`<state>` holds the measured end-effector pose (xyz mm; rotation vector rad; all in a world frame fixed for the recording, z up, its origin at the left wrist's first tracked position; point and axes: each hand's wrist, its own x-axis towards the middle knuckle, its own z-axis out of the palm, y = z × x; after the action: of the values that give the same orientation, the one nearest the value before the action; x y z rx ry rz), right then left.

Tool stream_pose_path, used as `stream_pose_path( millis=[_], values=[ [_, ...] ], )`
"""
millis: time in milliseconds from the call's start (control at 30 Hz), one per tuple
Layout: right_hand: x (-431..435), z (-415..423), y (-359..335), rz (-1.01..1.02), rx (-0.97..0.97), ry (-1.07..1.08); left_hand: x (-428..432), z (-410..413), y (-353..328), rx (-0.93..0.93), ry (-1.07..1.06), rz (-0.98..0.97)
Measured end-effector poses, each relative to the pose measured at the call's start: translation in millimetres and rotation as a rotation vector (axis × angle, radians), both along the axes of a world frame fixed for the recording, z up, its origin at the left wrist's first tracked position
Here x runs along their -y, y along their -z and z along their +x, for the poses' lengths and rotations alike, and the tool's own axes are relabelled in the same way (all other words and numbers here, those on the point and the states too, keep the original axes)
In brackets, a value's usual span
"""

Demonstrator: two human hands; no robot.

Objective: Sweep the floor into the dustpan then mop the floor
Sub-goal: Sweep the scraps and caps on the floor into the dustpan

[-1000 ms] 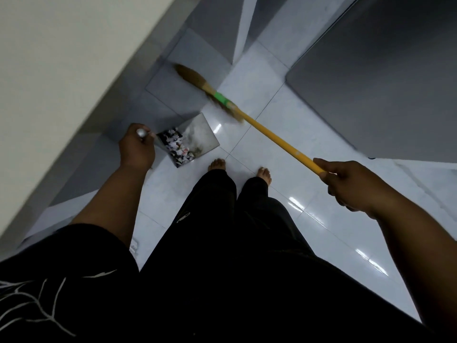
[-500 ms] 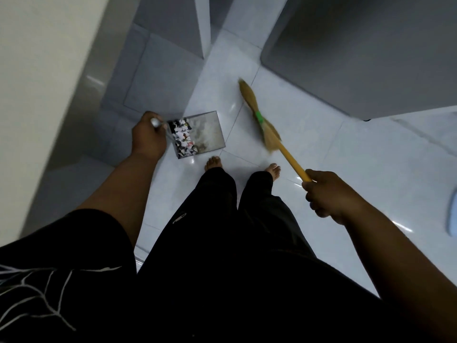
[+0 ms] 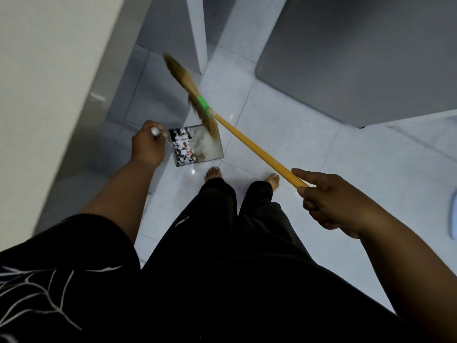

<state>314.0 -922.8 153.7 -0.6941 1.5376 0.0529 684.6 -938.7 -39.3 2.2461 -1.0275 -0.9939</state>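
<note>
My left hand [image 3: 148,146] grips the metal handle of a steel dustpan [image 3: 209,147], which rests on the white tiled floor [image 3: 284,134] just ahead of my bare feet. Scraps of paper [image 3: 183,147] are piled at the pan's handle end, and grey dust lies toward its open edge. My right hand [image 3: 331,201] holds the yellow handle of a broom [image 3: 247,138]. Its straw head [image 3: 190,87], bound with a green band, reaches up and to the left over the pan's far corner, blurred by motion.
A cream wall [image 3: 49,70] with a grey skirting runs along the left. A white partition edge [image 3: 197,33] stands ahead. A large grey cabinet or appliance [image 3: 358,58] fills the upper right. A pale blue object [image 3: 453,214] shows at the right edge.
The broom head has swung from the right of the dustpan to the left, across the pan's far corner. More of the yellow handle shows. The dustpan stays put in my left hand.
</note>
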Motion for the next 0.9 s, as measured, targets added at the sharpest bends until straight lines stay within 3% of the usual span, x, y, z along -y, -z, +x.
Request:
stream_pose_path(
  millis=[333,500,667,767,900],
  values=[
    [36,29,-30,-0.12,0.059,-0.098,-34,13,-24,-0.004,-0.174,-0.054],
    [70,44,-46,-0.278,0.221,-0.224,-53,2,-33,-0.026,-0.277,-0.082],
    [106,44,-53,-0.635,0.166,-0.614,-76,-21,-48,-0.028,-0.412,-0.113],
    [131,42,-51,-0.699,0.162,-0.693,-90,-39,-60,-0.011,-0.509,-0.11],
    [161,40,-52,-0.831,0.147,-0.983,-110,-71,-77,-0.002,-0.677,-0.116]
  ],
)
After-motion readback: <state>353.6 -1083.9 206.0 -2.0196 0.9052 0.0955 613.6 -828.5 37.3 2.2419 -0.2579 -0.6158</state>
